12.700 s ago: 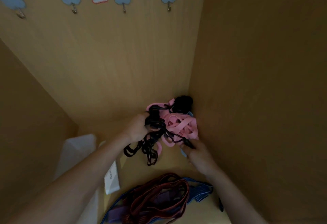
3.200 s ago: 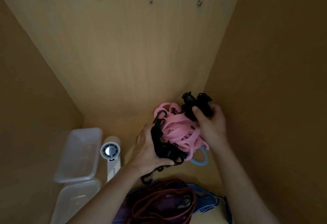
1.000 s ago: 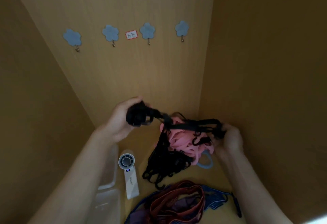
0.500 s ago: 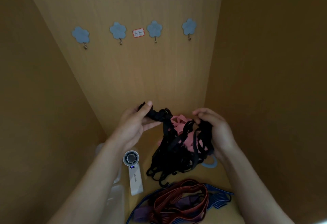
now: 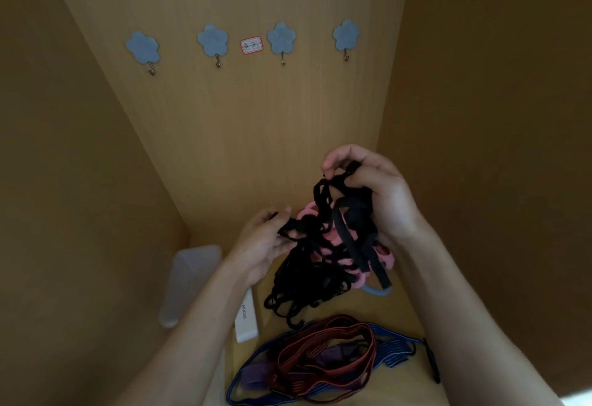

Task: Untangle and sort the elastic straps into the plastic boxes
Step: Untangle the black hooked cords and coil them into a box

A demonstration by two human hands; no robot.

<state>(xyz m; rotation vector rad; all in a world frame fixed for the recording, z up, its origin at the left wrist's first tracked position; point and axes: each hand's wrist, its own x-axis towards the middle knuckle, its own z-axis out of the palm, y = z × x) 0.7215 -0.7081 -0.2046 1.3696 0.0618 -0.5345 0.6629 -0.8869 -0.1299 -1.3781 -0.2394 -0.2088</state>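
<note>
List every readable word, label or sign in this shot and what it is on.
"MINISO": printed along the white device lying on the shelf floor.
Red-bordered sticker on the back wall: it has marks, but they are too blurred to read.
Nothing else legible.

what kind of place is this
Probably the inside of a wooden cupboard: wood panels close in on three sides, four blue flower hooks stick to the back panel, and a plastic box sits on its floor.
</note>
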